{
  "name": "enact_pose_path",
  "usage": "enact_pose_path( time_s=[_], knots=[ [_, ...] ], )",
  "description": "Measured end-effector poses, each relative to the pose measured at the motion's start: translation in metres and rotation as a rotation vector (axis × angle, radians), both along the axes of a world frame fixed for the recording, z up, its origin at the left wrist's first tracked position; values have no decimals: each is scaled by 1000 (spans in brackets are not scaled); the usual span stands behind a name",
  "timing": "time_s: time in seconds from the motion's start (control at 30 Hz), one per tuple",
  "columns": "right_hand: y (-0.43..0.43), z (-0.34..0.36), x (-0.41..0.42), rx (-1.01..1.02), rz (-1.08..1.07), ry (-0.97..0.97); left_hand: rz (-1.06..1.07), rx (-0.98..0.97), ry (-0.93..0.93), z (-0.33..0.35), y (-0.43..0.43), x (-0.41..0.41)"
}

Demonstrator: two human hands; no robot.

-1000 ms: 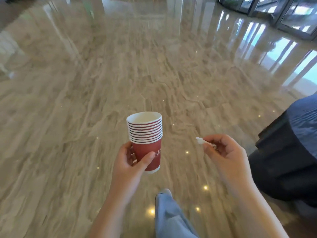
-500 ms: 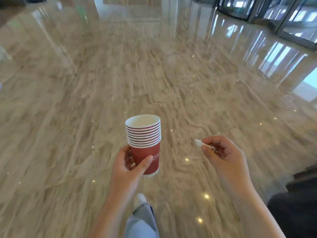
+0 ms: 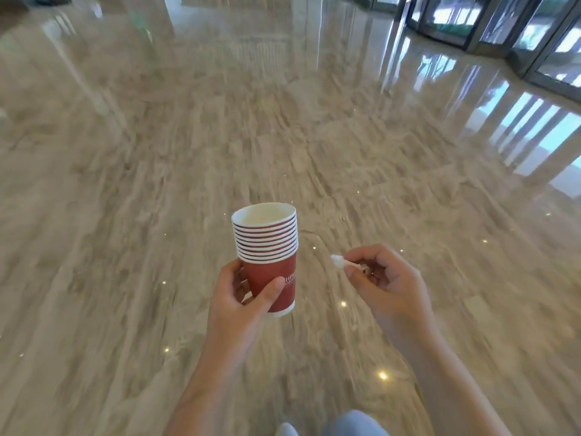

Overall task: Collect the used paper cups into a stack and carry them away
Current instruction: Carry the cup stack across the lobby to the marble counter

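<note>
The left hand [image 3: 243, 297] gripped the red bottom cup of an upright stack of nested paper cups [image 3: 267, 256], their white rims banded close under an open white mouth, held above the marble floor [image 3: 157, 190], while the right hand [image 3: 385, 283] pinched a small white scrap [image 3: 339, 261].

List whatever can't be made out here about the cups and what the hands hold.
Head view only.
- Print on the cup stack: blurred, wraps out of sight round the side.
- White scrap: small, mostly buried in the curled fingers of the right hand; unidentifiable.
- Far side of the stack's base: covered by the left hand.
</note>
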State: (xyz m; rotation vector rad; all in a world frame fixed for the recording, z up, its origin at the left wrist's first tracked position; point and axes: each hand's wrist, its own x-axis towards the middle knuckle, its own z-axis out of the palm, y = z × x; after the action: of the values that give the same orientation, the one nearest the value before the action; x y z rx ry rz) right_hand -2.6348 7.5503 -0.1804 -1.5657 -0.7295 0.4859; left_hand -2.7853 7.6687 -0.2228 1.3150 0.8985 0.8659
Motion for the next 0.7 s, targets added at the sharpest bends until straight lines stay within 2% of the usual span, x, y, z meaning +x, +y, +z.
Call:
enact_pose_path(
  time_s=[0.2,0.33,0.5,0.7],
  knots=[
    [97,-23,101,-47,-115,46,-72,-3,26,-12,102,100],
    [164,-27,193,11,-176,32,-133,41,41,-14,174,194],
    [248,-10,304,47,-188,60,-176,76,31,13,265,316],
    [345,-2,409,61,-191,96,-152,38,9,10,361,412]
  ],
)
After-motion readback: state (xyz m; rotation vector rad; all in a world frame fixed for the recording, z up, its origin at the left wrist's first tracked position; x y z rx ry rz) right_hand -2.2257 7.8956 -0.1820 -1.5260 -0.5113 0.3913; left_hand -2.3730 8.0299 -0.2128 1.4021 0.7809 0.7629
